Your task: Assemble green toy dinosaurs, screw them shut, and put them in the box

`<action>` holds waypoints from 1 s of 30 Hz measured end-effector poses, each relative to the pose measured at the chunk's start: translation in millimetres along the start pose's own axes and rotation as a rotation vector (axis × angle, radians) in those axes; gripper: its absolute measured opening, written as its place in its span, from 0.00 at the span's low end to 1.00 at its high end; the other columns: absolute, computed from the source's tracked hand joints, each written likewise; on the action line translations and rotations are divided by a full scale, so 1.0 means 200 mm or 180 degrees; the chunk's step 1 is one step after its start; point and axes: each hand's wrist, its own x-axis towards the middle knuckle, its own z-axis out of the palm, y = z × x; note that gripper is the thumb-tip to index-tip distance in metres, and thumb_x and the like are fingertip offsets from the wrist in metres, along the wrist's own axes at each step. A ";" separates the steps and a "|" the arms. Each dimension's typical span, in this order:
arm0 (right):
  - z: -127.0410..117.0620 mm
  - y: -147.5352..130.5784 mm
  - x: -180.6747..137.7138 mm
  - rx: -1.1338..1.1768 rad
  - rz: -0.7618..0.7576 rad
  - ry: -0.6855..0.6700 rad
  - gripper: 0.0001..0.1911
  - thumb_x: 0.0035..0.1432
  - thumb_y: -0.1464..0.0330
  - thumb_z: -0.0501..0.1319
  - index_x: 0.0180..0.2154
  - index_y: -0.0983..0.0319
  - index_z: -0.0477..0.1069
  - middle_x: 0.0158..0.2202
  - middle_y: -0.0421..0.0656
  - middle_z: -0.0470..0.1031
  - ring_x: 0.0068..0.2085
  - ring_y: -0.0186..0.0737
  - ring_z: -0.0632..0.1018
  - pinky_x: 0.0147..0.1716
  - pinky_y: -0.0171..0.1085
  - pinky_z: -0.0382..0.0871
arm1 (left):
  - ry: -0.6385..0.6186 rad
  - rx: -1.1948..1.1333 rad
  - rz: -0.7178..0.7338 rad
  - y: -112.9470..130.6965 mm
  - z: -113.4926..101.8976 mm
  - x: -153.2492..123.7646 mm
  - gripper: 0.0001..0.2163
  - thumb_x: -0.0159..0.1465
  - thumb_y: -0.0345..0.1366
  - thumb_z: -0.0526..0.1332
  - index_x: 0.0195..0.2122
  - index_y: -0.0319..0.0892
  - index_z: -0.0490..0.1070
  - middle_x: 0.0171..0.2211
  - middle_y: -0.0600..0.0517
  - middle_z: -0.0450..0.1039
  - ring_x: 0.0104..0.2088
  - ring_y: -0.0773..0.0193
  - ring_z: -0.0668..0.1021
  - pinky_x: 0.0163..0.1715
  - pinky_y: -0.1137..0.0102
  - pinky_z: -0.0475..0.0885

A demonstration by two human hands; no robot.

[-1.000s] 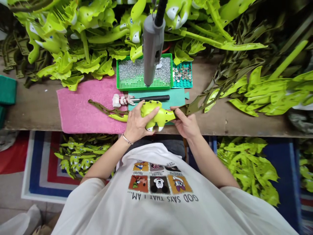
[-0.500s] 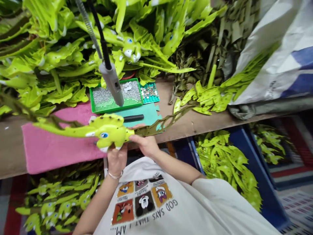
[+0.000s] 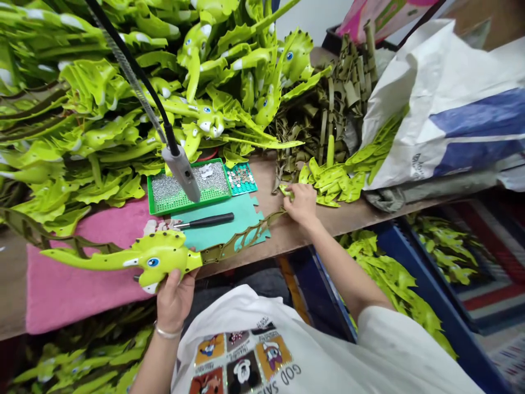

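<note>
Left hand (image 3: 176, 298) grips a blue-eyed, lime-green plastic figure (image 3: 168, 253); right hand (image 3: 302, 203), hold unclear, has left it for curved lime-green plastic strips (image 3: 334, 185).

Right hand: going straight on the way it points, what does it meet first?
The right hand would probably meet the lime-green piece at its fingertips, perhaps already touching it; depth is unclear there. Beyond, the olive strips seem next in line.
</note>
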 end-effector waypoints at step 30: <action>-0.08 0.03 0.45 0.2003 0.1099 -0.0838 0.14 0.47 0.73 0.72 0.37 0.66 0.73 0.21 0.35 0.68 0.24 0.28 0.66 0.31 0.40 0.63 | -0.0162 -0.0179 -0.0170 -0.03 0.06 0.04 0.25 0.50 0.43 0.78 0.49 0.50 0.77 0.46 0.52 0.82 0.50 0.54 0.81 0.52 0.57 0.77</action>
